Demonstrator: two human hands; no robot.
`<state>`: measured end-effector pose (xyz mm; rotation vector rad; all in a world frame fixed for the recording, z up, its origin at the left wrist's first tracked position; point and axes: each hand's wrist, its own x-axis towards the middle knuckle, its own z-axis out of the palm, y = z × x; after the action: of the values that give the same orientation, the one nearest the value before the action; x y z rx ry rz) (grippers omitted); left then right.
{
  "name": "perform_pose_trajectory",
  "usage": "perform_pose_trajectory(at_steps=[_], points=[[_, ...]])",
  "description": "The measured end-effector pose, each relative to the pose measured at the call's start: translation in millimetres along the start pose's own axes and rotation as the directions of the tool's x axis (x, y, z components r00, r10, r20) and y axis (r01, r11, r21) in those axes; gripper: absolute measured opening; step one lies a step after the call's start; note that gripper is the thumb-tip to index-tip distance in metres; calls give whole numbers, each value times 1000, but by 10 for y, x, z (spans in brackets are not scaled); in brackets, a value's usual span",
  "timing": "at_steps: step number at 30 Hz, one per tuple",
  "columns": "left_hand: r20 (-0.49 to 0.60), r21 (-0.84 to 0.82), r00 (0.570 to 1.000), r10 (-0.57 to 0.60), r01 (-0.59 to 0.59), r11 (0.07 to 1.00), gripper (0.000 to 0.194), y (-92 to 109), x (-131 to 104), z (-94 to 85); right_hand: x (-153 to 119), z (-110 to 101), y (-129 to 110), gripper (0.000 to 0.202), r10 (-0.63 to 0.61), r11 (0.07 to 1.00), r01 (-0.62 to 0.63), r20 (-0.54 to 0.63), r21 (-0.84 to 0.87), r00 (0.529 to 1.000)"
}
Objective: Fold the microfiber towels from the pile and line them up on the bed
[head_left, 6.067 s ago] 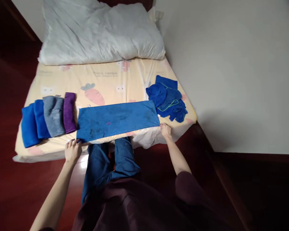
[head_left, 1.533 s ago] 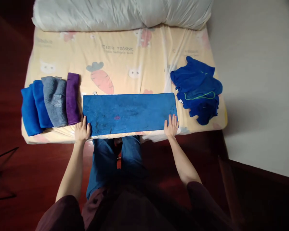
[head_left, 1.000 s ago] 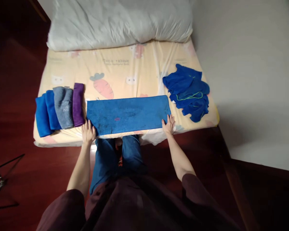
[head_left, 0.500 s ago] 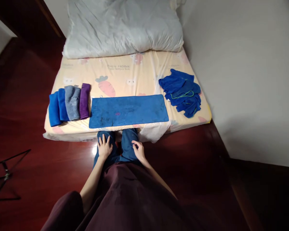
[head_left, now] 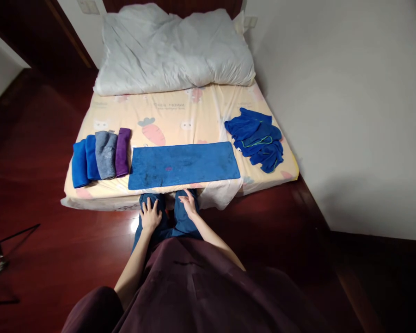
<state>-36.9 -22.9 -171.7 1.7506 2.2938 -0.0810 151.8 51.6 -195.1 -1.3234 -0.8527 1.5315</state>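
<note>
Resting on trousers (head_left: pixel 184 225): left hand (head_left: pixel 150 215), spread, grip released
Pointing forward: right hand (head_left: pixel 189 204), loosely unclenched (trouser contact unclear)
Lying flat: blue cloth (head_left: pixel 187 164), beside purple roll (head_left: pixel 123 152)

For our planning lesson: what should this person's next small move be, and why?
Perhaps the right hand should fold over the right end of the flat blue cloth: it lies spread out, untouched, while the four towels nearby sit in compact bundles.
</note>
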Motion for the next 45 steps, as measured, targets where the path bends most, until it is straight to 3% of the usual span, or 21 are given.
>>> perform_pose_trajectory(at_steps=[7, 14, 21, 24, 26, 28, 31, 33, 36, 40, 45], points=[[14, -41, 1000, -15, 16, 999, 62, -16, 8, 6, 237, 92, -88, 65, 125, 979, -117, -42, 167, 991], [14, -54, 1000, -11, 12, 998, 62, -22, 11, -13, 413, 162, -177, 73, 159, 931, -126, -71, 342, 985], [5, -31, 1000, -19, 20, 999, 60, 2, -14, -21, 423, 154, -1, 69, 122, 938, -77, -114, 337, 986], [-43, -71, 999, 8, -11, 997, 48, 60, 127, -103, 428, 125, 63, 71, 101, 955, -65, -110, 289, 989], [-70, -112, 992, 104, -112, 987, 41, 148, 384, -238, 435, 92, 89, 75, 70, 967, -47, -84, 252, 994], [-76, -139, 969, 234, -243, 960, 38, 301, 792, -440, 438, 53, 110, 76, 39, 978, -27, -54, 206, 998], [-80, -142, 913, 400, -408, 902, 38, 659, 1608, -816, 436, 7, 145, 75, 16, 986, -10, -36, 166, 999], [-28, -129, 867, 497, -496, 859, 40, 946, 2191, -1056, 435, -8, 173, 76, 13, 986, -7, -32, 168, 999], [77, -95, 868, 491, -484, 870, 41, 1350, 2957, -1291, 441, -20, 217, 78, 8, 987, -4, -23, 162, 1000], [154, -75, 885, 439, -433, 898, 45, 1710, 3609, -1301, 451, -43, 271, 73, -15, 994, 15, -1, 106, 1000], [209, -96, 885, 417, -405, 909, 45, 1926, 3918, -1114, 454, -78, 287, 81, -86, 996, 86, 42, 1, 995]])
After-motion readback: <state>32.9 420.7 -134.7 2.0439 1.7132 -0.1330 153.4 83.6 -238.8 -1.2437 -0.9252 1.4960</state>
